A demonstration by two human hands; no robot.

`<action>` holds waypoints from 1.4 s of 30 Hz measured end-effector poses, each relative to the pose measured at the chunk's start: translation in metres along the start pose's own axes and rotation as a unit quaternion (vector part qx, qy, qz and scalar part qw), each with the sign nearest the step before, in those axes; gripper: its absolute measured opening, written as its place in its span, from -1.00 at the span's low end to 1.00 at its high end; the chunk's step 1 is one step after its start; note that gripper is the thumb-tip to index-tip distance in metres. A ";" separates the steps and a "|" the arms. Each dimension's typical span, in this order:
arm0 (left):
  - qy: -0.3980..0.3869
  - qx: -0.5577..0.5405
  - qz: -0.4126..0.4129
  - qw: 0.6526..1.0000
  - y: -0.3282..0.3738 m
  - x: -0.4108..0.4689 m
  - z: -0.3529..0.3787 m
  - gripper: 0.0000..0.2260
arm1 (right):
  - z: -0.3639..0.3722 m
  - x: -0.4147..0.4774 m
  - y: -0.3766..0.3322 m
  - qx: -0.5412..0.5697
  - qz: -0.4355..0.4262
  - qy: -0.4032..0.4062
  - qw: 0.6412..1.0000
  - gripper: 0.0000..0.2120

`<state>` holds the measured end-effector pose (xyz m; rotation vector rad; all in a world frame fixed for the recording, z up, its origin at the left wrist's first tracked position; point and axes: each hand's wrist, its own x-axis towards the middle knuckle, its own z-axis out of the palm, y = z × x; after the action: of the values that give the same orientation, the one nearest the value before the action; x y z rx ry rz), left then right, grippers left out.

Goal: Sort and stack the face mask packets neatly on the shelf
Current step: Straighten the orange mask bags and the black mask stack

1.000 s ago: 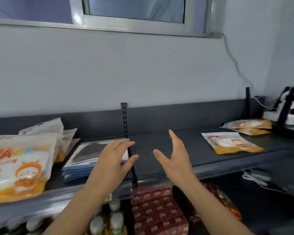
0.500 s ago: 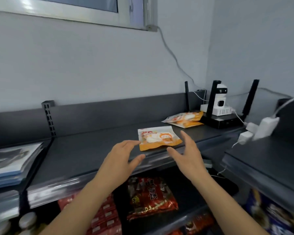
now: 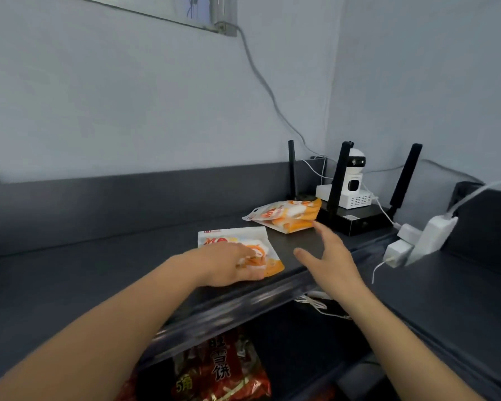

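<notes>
A white and orange mask packet [image 3: 232, 238] lies flat near the front edge of the dark shelf [image 3: 99, 264]. My left hand [image 3: 229, 264] rests on its lower half, fingers curled over it. A second pile of the same white and orange packets [image 3: 284, 217] lies further back, beside the router. My right hand [image 3: 327, 259] hovers open between the two, fingers spread, touching nothing.
A black router [image 3: 356, 221] with upright antennas and a white camera [image 3: 352, 180] stand at the shelf's back right corner. White power adapters [image 3: 417, 241] and cables hang at the right. Red snack bags [image 3: 223, 371] sit on the shelf below.
The view has swung right, away from the stacks at the left. My left hand has come down onto the near packet. My right hand has reached forward towards the far pile.
</notes>
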<state>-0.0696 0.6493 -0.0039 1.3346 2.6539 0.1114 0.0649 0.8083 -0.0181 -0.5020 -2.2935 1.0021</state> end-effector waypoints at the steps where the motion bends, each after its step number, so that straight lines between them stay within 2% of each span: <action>1: -0.003 -0.009 -0.001 1.000 -0.005 0.008 -0.003 -0.35 | 0.000 0.012 0.000 -0.006 -0.004 0.005 1.000 -0.36; 6: -0.026 0.027 -0.045 0.998 -0.036 0.039 -0.009 -0.27 | 0.014 0.073 0.007 -0.104 -0.020 -0.012 0.994 -0.38; 11: 0.010 0.044 -0.073 0.996 -0.062 0.055 -0.016 -0.50 | 0.025 0.120 0.035 -0.264 -0.042 -0.056 0.962 -0.22; 15: 0.012 0.009 -0.075 0.997 -0.069 0.057 -0.015 -0.55 | 0.025 0.149 0.054 -0.352 -0.055 -0.103 0.929 -0.14; 19: 0.012 -0.018 -0.083 0.996 -0.069 0.057 -0.015 -0.54 | 0.025 0.168 0.068 -0.342 -0.033 -0.159 0.926 -0.30; 22: 0.013 -0.037 -0.086 0.996 -0.071 0.056 -0.016 -0.53 | 0.026 0.175 0.068 -0.356 -0.043 -0.139 0.923 -0.47; 24: 0.004 -0.057 -0.092 0.994 -0.073 0.054 -0.017 -0.51 | 0.027 0.176 0.064 -0.412 -0.092 -0.111 0.900 -0.61; 27: -0.003 -0.066 -0.101 0.993 -0.072 0.048 -0.019 -0.48 | 0.033 0.173 0.057 -0.485 -0.175 -0.067 0.854 -0.71; 29: -0.008 -0.060 -0.097 0.993 -0.070 0.044 -0.019 -0.44 | 0.037 0.172 0.046 -0.479 -0.210 -0.015 0.853 -0.75; 32: -0.042 -0.095 -0.098 0.990 -0.078 0.039 -0.023 -0.41 | 0.042 0.168 0.014 -0.381 -0.228 0.058 0.894 -0.78; 34: 0.006 -0.179 -0.100 0.979 -0.088 0.037 -0.030 -0.41 | 0.047 0.160 -0.013 -0.327 -0.250 0.072 0.909 -0.78; 36: 0.130 -0.274 -0.148 0.941 -0.099 0.034 -0.036 -0.39 | 0.059 0.144 -0.034 -0.318 -0.293 0.031 0.901 -0.79; 38: 0.202 -0.380 -0.216 0.877 -0.109 0.031 -0.036 -0.39 | 0.081 0.122 -0.043 -0.335 -0.364 -0.022 0.869 -0.79; 39: 0.189 -0.412 -0.243 0.857 -0.112 0.030 -0.035 -0.32 | 0.092 0.110 -0.044 -0.335 -0.382 -0.054 0.859 -0.80; 40: 0.158 -0.424 -0.260 0.853 -0.114 0.031 -0.033 -0.21 | 0.101 0.100 -0.044 -0.328 -0.378 -0.093 0.861 -0.79; 42: 0.100 -0.404 -0.271 0.868 -0.114 0.033 -0.024 -0.05 | 0.113 0.086 -0.041 -0.301 -0.335 -0.162 0.878 -0.72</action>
<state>-0.1839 0.6079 -0.0001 0.3107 2.5119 1.1728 -0.0775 0.7677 -0.0188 0.2724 -2.7573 0.0119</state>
